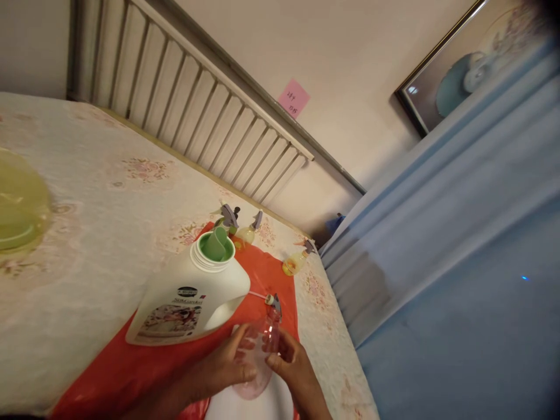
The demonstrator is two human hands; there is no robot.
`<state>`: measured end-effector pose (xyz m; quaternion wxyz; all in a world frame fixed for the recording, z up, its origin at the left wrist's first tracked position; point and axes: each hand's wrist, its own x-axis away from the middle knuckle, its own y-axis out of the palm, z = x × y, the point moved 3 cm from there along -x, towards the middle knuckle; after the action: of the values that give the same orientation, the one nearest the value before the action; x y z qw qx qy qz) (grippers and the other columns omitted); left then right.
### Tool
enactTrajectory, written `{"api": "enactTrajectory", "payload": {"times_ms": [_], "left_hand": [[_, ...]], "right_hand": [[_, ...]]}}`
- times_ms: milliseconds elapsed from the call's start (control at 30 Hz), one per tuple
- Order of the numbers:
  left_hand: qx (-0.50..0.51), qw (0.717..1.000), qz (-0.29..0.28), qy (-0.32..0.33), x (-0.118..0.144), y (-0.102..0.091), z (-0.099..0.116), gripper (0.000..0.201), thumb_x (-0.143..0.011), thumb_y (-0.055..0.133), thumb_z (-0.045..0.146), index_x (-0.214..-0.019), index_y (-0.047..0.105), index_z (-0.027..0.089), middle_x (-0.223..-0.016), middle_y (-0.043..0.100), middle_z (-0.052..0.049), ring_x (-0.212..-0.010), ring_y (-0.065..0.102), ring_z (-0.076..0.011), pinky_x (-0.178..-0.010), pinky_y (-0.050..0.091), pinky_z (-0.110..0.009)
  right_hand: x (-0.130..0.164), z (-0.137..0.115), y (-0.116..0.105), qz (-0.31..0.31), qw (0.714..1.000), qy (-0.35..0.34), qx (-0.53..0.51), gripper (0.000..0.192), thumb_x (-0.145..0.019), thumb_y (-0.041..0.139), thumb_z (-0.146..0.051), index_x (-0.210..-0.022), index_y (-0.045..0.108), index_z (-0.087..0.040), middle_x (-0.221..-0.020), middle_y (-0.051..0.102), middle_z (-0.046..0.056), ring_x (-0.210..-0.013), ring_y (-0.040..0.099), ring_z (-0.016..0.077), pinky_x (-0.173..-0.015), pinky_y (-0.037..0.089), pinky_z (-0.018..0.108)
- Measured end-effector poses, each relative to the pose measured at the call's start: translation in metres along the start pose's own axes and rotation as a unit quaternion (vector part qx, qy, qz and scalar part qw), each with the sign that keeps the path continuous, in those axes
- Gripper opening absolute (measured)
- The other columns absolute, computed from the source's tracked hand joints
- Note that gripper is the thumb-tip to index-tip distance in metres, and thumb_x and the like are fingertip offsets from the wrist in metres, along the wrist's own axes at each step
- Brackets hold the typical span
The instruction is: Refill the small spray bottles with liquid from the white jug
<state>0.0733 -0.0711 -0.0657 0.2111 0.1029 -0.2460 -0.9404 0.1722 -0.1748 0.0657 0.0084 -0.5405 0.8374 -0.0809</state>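
Both hands close around a small clear bottle (258, 356) just in front of the big white jug (192, 300): the left hand (219, 367) wraps its fingers over the bottle's side nearest the jug, and the right hand (293, 364) pinches it from the other side, fingertips pressed to the plastic. The bottle is see-through with a pinkish tint, lies tilted with its rounded base toward the person, and looks empty, though the blur makes that hard to judge. At its upper end, on the side away from the person, sits a grey trigger sprayer (275, 302) with a thin white tube running back toward the jug; whether the sprayer is screwed onto the bottle or only beside it cannot be told. The jug stands just beyond the hands, white with a printed label on its face, a moulded handle on the right, and an open neck holding a green spout insert (216, 245). Jug and bottle rest on a red sheet (126, 367) spread over the table (87, 233), which wears a pale flowered cloth. Behind the jug stand two small yellow spray bottles (238, 230) with grey triggers, and a third (295, 262) lies to the right of the jug at the sheet's far corner. Far to the left of the jug sits a yellow-green plastic basin (20, 204).
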Motion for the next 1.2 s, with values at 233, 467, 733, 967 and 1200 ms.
{"api": "enactTrajectory", "payload": {"times_ms": [233, 467, 733, 967, 1200], "left_hand": [[0.092, 0.996, -0.005, -0.014, 0.001, 0.01, 0.015, 0.06, -0.07, 0.082, 0.031, -0.125, 0.06, 0.023, -0.109, 0.064, -0.01, -0.096, 0.063, -0.0309, -0.071, 0.055, -0.036], [0.061, 0.997, -0.006, -0.041, 0.006, 0.018, 0.042, 0.038, -0.082, 0.073, 0.042, -0.111, 0.068, 0.02, -0.109, 0.066, -0.01, -0.102, 0.062, -0.029, -0.081, 0.055, -0.038], [0.045, 0.998, -0.016, -0.035, 0.009, 0.019, 0.049, 0.04, -0.082, 0.072, 0.043, -0.115, 0.068, 0.021, -0.109, 0.067, -0.009, -0.105, 0.061, -0.0304, -0.082, 0.054, -0.038], [0.042, 0.998, -0.046, -0.003, 0.005, 0.017, 0.041, 0.043, -0.08, 0.073, 0.048, -0.111, 0.064, 0.019, -0.102, 0.065, -0.007, -0.096, 0.062, -0.0235, -0.077, 0.054, -0.031], [0.029, 0.998, -0.049, 0.021, 0.005, 0.017, 0.044, 0.04, -0.08, 0.074, 0.039, -0.113, 0.063, 0.02, -0.102, 0.068, -0.006, -0.097, 0.064, -0.0249, -0.083, 0.055, -0.034]], "right_hand": [[0.0, 0.002, 0.003, 0.021, 1.0, 0.0, -0.01, 0.058, -0.069, 0.082, -0.055, -0.116, 0.073, -0.021, -0.108, 0.075, 0.01, -0.101, 0.067, 0.0304, -0.092, 0.05, 0.042], [0.0, 0.015, 0.0, 0.058, 0.998, 0.023, -0.021, 0.053, -0.071, 0.081, -0.053, -0.11, 0.073, -0.019, -0.099, 0.076, 0.009, -0.096, 0.068, 0.0278, -0.081, 0.05, 0.036], [-0.002, 0.017, -0.002, 0.041, 0.999, 0.008, 0.007, 0.052, -0.074, 0.079, -0.054, -0.112, 0.073, -0.019, -0.105, 0.076, 0.01, -0.098, 0.067, 0.0286, -0.083, 0.051, 0.037], [-0.002, 0.019, -0.001, 0.031, 0.999, -0.002, -0.018, 0.057, -0.07, 0.082, -0.053, -0.116, 0.071, -0.021, -0.118, 0.074, 0.01, -0.111, 0.065, 0.0325, -0.101, 0.046, 0.046], [-0.001, 0.021, 0.01, 0.011, 0.998, 0.008, -0.062, 0.067, -0.067, 0.087, -0.043, -0.126, 0.064, -0.023, -0.129, 0.069, 0.01, -0.121, 0.062, 0.0347, -0.105, 0.045, 0.051]]}}
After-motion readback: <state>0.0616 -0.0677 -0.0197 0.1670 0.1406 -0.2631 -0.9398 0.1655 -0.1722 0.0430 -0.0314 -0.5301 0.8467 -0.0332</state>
